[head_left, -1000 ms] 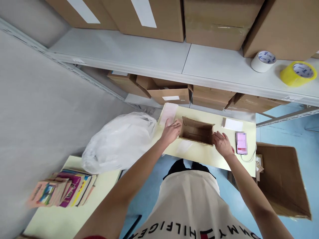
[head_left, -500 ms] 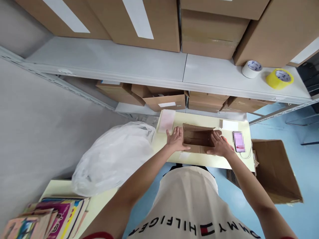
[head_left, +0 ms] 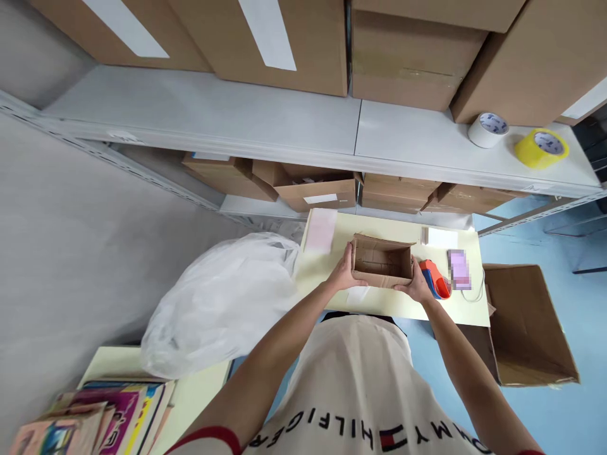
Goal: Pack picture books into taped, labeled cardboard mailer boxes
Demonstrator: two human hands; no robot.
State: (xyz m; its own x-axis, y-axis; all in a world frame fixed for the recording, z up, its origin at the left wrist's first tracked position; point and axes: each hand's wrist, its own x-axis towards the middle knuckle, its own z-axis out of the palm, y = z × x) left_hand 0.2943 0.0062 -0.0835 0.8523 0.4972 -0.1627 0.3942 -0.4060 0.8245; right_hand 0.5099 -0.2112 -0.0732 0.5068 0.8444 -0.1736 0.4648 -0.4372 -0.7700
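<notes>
A small brown cardboard box [head_left: 382, 280] with its top side open is held between my two hands over the pale yellow table [head_left: 398, 309]. My left hand [head_left: 342, 272] grips its left end, fingers along the side and thumb at the near wall. At the other end my right hand [head_left: 415, 284] clasps the box the same way. I see nothing inside the box. Just right of my right hand lies an orange and blue tape dispenser [head_left: 434, 280]. A white slip of paper [head_left: 356, 294] rests on the table below the box.
Pink paper [head_left: 320, 230], a white card stack [head_left: 441, 237] and a phone [head_left: 459, 268] lie on the table. A big white plastic bag [head_left: 222, 297] bulges at left, books [head_left: 114, 417] below it. An open carton [head_left: 531, 322] stands right. Tape rolls [head_left: 540, 148] sit on the shelf [head_left: 284, 120].
My hands have shifted from the box's top edges and flaps to its two ends. The right-hand flap no longer sticks out, and the tape dispenser is now more exposed.
</notes>
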